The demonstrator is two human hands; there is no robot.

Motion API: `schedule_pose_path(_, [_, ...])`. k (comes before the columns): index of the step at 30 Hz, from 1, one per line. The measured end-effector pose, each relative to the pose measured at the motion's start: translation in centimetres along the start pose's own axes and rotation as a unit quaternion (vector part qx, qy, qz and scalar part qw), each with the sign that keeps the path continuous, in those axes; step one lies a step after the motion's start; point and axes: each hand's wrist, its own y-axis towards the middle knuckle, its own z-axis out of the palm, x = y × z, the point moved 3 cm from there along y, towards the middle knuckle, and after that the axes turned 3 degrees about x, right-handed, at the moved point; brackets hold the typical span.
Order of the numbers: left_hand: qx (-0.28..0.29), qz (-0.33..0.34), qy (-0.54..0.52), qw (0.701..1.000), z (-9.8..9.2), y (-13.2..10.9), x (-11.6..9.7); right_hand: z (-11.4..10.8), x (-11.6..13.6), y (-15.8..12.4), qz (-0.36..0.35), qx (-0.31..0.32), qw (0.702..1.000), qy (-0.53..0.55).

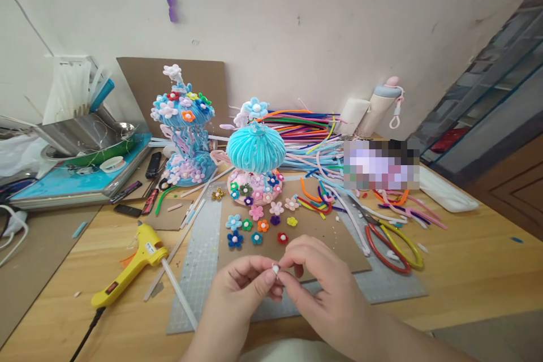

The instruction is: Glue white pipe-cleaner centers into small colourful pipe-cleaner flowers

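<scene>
Close to the front edge of the cutting mat (190,294), my left hand (241,291) and my right hand (324,280) meet fingertip to fingertip. Both pinch a small white piece (275,269), too small to tell its kind for certain. Just beyond my fingers, several pipe-cleaner flowers in many colours, among them a red flower (283,238) and a dark blue flower (235,239), lie on a brown cardboard sheet (339,254). Behind them stands a pipe-cleaner lamp shape with a turquoise dome (256,147) and a pink base carrying small flowers.
A yellow hot glue gun (131,266) lies at left, its glue stick reaching over the mat. Scissors (392,243) with red and yellow handles rest at right. A finished-looking flowered lamp (183,124), pipe-cleaner bundles (292,127), a metal bowl (82,136) and a bottle (382,107) stand behind.
</scene>
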Motion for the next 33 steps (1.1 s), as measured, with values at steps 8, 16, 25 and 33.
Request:
schedule_pose_path(8, [-0.016,0.013,0.004,1.000,0.4,-0.2,-0.2,0.2,-0.2,0.1,0.017,0.009,1.000,-0.002])
schedule_pose_path(16, [-0.023,0.087,0.002,0.996,0.3,-0.1,-0.4,0.5,-0.5,0.1,0.073,0.007,0.995,0.067])
schedule_pose_path(25, [-0.015,0.128,0.067,0.989,0.3,-0.1,-0.3,1.4,-1.2,0.0,0.089,-0.036,0.992,0.079])
schedule_pose_path(33, [0.009,0.162,0.129,0.978,0.4,-0.6,-0.4,1.6,-1.3,-0.2,0.058,-0.052,0.996,0.048])
